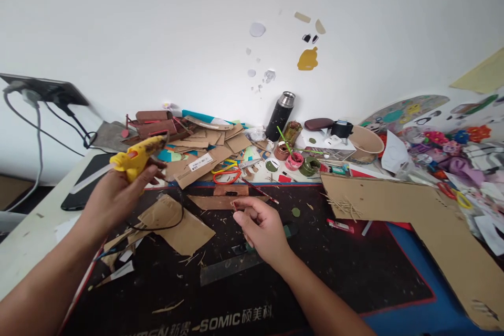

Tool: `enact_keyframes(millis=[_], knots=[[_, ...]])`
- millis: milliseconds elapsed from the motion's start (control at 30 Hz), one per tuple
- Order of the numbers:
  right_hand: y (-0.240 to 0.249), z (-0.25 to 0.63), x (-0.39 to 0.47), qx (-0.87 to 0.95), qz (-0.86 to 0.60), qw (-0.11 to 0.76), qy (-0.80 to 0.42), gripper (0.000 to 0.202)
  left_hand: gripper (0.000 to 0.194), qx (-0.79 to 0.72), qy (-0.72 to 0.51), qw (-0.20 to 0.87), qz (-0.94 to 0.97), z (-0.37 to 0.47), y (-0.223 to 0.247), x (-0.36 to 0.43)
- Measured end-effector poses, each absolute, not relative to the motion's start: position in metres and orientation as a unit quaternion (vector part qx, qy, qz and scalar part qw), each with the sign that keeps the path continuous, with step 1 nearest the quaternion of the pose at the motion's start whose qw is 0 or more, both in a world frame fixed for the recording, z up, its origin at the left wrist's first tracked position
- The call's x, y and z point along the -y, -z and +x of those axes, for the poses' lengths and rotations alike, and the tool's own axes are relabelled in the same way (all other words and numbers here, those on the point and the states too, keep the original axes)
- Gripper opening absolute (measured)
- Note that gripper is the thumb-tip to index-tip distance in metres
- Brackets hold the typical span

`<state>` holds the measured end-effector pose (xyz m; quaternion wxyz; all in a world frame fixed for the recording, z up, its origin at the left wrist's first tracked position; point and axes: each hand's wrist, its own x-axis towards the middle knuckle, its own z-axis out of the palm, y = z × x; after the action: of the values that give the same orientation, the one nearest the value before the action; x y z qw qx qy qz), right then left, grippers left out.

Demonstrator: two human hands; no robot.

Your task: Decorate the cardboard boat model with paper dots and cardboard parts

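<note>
My left hand (114, 189) is wrapped round a yellow hot glue gun (136, 158), held up over the left of the mat. A pale glue stick (90, 180) juts from its back end, and its dark nozzle points to the upper right. Over the middle of the mat, my right hand (263, 227) pinches a tiny reddish-brown piece (235, 205) between thumb and finger; most of it is hidden. Just behind those fingertips lie a brown-painted strip (208, 202) and a smaller brown piece (231, 190).
Cardboard scraps (177, 226) lie on the dark mat (315, 283). A large cardboard piece (378, 197) covers the right, with thin sticks (344, 207) on it. Open paint jars (310, 167) and a black thermos (279, 115) stand at the back. A black cord (173, 223) hangs near my left hand.
</note>
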<state>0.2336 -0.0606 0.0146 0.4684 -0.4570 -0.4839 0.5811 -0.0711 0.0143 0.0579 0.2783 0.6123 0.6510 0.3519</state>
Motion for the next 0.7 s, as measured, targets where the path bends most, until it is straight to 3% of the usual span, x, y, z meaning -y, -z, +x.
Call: enact_keyframes(millis=[67,267,700], knots=[[-0.021,0.232,0.05,0.447,-0.435,0.48,-0.617,0.039,0.04,-0.6,-0.384,0.37,0.597,-0.059,-0.058,-0.009],[-0.036,0.222,0.013,0.328,-0.369,0.574,-0.653,0.046,0.046,-0.48,-0.444,0.476,0.588,-0.021,-0.06,0.004],[-0.024,0.229,0.005,0.281,-0.329,0.608,-0.665,0.047,0.063,-0.424,-0.365,0.476,0.678,0.02,-0.066,-0.006]])
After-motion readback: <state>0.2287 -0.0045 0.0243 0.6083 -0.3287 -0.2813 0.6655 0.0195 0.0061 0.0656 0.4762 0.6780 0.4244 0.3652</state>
